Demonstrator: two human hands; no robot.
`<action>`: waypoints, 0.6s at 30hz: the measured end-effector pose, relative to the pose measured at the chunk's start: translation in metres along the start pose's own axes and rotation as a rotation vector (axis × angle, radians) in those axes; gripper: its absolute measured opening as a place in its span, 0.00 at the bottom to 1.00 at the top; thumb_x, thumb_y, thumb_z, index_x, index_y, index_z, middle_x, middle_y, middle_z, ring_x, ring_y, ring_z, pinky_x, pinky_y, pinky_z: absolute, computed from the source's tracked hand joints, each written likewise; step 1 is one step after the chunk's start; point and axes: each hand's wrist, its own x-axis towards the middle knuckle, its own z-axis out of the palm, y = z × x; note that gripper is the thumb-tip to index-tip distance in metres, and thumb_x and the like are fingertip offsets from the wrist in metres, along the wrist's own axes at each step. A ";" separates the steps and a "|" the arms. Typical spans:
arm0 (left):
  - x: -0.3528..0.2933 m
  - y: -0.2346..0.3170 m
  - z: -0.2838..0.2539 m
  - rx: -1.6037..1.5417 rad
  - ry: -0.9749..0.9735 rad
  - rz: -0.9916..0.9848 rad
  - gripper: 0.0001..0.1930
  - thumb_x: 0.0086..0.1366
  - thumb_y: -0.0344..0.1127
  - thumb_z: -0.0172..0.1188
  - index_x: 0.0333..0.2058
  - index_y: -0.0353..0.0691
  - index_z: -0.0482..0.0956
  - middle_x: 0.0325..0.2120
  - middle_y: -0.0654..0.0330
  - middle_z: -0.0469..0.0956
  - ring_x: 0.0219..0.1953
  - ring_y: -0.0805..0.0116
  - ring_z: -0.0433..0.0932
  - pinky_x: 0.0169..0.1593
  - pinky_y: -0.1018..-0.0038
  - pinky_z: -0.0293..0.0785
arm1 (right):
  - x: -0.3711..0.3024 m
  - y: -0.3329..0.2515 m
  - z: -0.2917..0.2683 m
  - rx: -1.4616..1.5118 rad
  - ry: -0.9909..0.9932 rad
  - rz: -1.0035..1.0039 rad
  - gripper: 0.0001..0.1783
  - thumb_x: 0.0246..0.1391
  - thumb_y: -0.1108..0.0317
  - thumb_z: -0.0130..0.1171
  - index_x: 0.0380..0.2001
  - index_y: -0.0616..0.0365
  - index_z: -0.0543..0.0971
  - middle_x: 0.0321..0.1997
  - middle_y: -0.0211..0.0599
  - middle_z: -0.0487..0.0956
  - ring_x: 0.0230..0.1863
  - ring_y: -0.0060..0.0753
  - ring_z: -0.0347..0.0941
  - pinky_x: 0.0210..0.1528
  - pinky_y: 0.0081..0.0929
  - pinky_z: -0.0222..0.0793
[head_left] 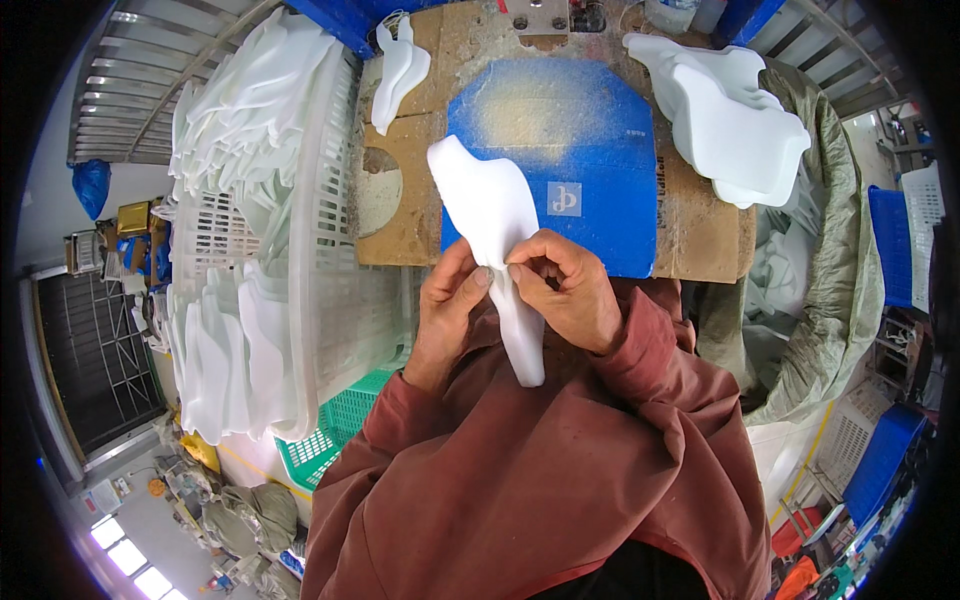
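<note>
White curved piece (490, 195) is between the two hands, its broad end over a blue sheet (590, 120) and its narrower end pointing down in front of the wearer's reddish-brown garment (520, 460). Each grip meets it at the slim waist: the left hand (447, 300) pinches the left edge between thumb and bent fingers, and the right hand (578, 295) has thumb and forefinger closed on the right edge. The exact contact of the fingertips is probably partly hidden by the knuckles.

Blue sheet and brown cardboard (705, 240) cover the bench. One pale square mark (564, 199) shows on the sheet, with tiny print near its right side and dark lettering on the cardboard.

Counted: one piece held, one loose white piece (400, 75) at the bench's far left, one stack of white pieces (735, 120) at its right, overlapping too closely to number. Many more pieces (265, 100) fill a white crate (325, 250); beside these are one green basket (310, 465) and one greenish sack (845, 270) holding further pieces.
</note>
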 end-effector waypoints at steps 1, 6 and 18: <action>0.000 -0.001 0.000 -0.009 -0.005 0.002 0.25 0.75 0.28 0.61 0.68 0.33 0.70 0.56 0.57 0.81 0.56 0.71 0.78 0.61 0.71 0.74 | 0.000 -0.001 0.000 -0.030 -0.002 -0.011 0.06 0.59 0.77 0.66 0.40 0.60 0.82 0.37 0.35 0.80 0.33 0.25 0.77 0.35 0.24 0.73; 0.003 -0.006 -0.004 0.026 -0.009 0.033 0.25 0.73 0.24 0.61 0.67 0.33 0.71 0.56 0.57 0.81 0.56 0.72 0.78 0.60 0.71 0.75 | -0.002 -0.003 0.000 -0.113 -0.003 -0.082 0.07 0.60 0.76 0.65 0.41 0.60 0.81 0.37 0.37 0.80 0.33 0.29 0.77 0.36 0.28 0.74; 0.011 -0.012 -0.004 0.065 0.055 0.079 0.32 0.67 0.21 0.65 0.69 0.39 0.68 0.56 0.59 0.78 0.53 0.69 0.80 0.57 0.70 0.79 | -0.008 -0.004 0.002 -0.030 -0.061 0.023 0.16 0.58 0.74 0.69 0.49 0.61 0.79 0.44 0.43 0.78 0.42 0.38 0.78 0.44 0.32 0.75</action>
